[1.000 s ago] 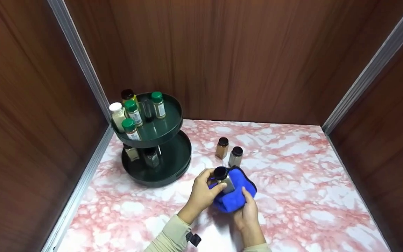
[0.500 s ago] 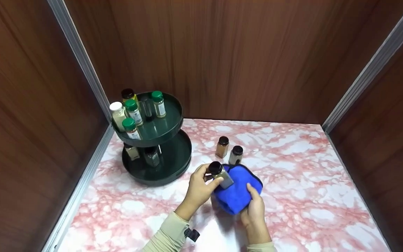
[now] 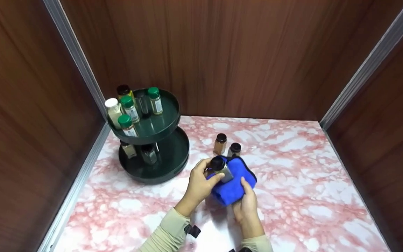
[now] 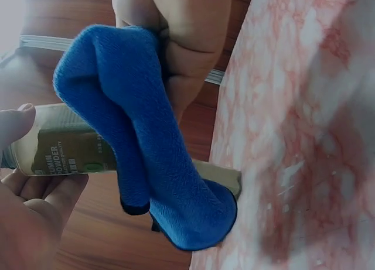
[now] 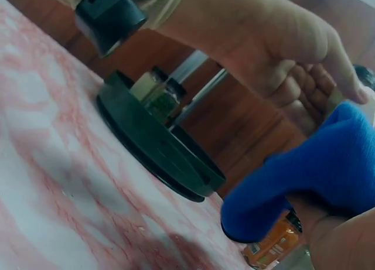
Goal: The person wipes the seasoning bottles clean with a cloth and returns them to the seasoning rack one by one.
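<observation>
My left hand (image 3: 200, 183) grips a spice jar (image 3: 226, 174) with a black cap, tilted above the table. In the left wrist view the label on this jar (image 4: 70, 150) reads cumin powder. A blue cloth (image 3: 234, 189) with a dark edge is held in my right hand (image 3: 247, 206), thumb on top and the other fingers hidden beneath. The cloth (image 4: 152, 141) lies against the jar's lower end and covers part of it. Just beyond stand two more black-capped jars, one orange-brown (image 3: 219, 145) and one greyish (image 3: 234, 149), the latter partly hidden by the cloth.
To the left stands a dark green two-tier turntable (image 3: 163, 168). Its upper tier bears several bottles, among them a white-capped one (image 3: 114, 112) and a green-capped one (image 3: 156, 103). Two jars, one of them dark (image 3: 148, 155), sit below. Wood panels (image 3: 243, 59) enclose the marbled table (image 3: 303, 175).
The jar and cloth have shifted slightly, first apart and then closer together again. The cloth has changed shape and now hides more of the greyish jar. Both hands keep their hold.
</observation>
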{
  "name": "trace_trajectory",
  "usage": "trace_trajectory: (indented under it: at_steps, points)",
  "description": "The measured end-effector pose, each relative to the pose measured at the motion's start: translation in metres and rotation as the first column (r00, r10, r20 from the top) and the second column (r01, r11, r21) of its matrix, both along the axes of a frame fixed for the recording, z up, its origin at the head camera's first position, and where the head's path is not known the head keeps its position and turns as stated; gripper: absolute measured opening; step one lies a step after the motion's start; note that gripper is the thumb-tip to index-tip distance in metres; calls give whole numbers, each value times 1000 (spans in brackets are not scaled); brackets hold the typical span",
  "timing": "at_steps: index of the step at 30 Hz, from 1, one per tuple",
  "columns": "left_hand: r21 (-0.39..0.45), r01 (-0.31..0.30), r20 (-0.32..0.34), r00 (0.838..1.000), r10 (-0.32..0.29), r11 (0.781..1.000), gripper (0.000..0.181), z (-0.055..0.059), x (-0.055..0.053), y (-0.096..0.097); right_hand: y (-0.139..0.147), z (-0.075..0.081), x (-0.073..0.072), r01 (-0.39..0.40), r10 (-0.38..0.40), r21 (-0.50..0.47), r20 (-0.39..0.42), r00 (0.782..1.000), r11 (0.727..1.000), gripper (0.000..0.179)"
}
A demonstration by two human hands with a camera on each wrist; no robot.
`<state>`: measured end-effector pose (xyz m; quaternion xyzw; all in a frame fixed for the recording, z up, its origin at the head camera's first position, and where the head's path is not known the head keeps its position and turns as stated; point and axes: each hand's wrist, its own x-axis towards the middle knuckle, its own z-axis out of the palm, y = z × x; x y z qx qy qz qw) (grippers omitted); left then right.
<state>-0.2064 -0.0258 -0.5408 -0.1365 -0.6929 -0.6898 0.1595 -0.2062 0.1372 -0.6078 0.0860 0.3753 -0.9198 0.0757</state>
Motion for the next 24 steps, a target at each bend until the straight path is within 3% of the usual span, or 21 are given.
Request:
trace_trajectory:
  at_steps: [5, 10, 16, 21, 24]
  points:
    - [18, 9, 13, 1000, -9, 1000, 45, 3, 3, 1, 2, 0, 4, -25, 25, 14, 9, 1000, 1000, 54]
    - [-31, -6, -24, 1000, 6, 1000, 46, 6, 5, 2, 8, 4, 6, -28, 27, 49, 4, 1000, 998, 45]
    - [-25, -6, -72, 997, 5, 1000, 44, 6, -4, 1, 20, 12, 8, 6, -4, 91, -28, 1000, 996, 30]
    - [29, 4, -17, 1000, -3, 1000, 41, -2, -4, -5, 21, 15, 4, 77, -78, 70, 19, 997, 995, 28]
    - [46, 12, 28, 1000, -13, 999, 41, -2, 1, -5, 15, 13, -1, 78, -79, 26, 31, 996, 997, 33]
